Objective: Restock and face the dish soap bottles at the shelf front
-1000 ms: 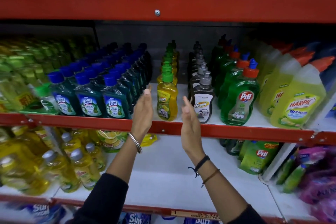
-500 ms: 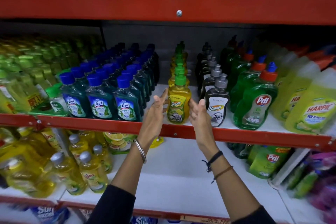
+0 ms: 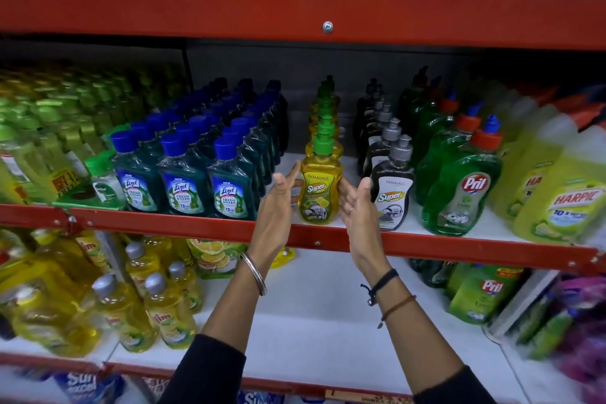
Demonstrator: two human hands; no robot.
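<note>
Both hands cup front yellow bottle (image 3: 319,188) at shelf lip (image 3: 196,228): left hand (image 3: 278,203) at 9 o'clock, right hand (image 3: 357,207) at 3 o'clock; each grip spread, fingers barely touching, likely squaring label forward.

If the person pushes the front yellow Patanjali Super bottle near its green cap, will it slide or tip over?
The yellow bottle looks tall with a narrow neck, so a push near the green cap would probably tip it rather than slide it. It appears full, so likely rather heavy for its size. The left hand and right hand flank its lower body, which seems the steadier place to hold.
</note>
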